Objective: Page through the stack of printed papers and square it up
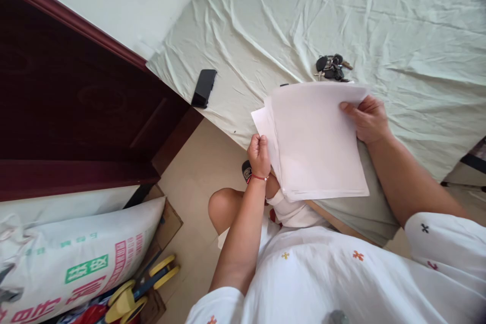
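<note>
Both hands hold a stack of white papers [317,142] above the bed [398,25] edge: the left hand [259,154] is clenched on its near-left edge, the right hand [367,117] grasps its far-right corner. Beyond the papers lie keys [331,67]; to their left, a black phone [204,88].

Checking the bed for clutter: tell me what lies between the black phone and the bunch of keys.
In the head view, only bare, wrinkled bed sheet lies between the phone and the keys. The stack of papers sits nearer the camera, below that stretch.
</note>
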`<state>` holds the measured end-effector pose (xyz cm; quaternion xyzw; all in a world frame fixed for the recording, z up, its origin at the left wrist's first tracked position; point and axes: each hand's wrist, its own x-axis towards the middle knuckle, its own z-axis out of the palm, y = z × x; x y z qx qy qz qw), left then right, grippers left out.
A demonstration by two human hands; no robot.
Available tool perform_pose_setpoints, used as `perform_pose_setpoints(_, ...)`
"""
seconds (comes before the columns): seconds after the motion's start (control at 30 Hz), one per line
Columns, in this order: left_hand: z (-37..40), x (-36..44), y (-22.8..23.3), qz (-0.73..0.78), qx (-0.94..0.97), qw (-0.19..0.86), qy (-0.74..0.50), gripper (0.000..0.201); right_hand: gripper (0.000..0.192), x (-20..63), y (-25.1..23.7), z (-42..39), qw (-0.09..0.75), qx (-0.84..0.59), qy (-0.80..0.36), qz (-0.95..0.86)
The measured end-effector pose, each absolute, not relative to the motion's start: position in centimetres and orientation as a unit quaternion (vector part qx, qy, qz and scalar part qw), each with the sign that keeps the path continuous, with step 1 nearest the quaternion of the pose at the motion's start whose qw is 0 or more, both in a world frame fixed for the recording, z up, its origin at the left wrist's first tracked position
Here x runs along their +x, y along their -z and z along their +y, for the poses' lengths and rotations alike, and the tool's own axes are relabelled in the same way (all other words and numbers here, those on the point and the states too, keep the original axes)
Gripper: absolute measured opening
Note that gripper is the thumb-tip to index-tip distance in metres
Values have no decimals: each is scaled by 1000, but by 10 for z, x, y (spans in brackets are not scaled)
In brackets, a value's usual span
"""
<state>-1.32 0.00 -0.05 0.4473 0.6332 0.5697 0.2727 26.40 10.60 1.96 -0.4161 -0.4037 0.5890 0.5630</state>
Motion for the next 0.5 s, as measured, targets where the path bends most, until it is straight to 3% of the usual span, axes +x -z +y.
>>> perform_pose_setpoints(0.27, -1, -13, 1, 630, 436, 285, -576, 48, 48, 267, -21, 112, 610, -407, -585, -347)
perform_pose_setpoints(0.5, -1, -13, 3, 645, 438, 268, -566, 45, 36, 283, -25, 119, 608, -402, -607, -319)
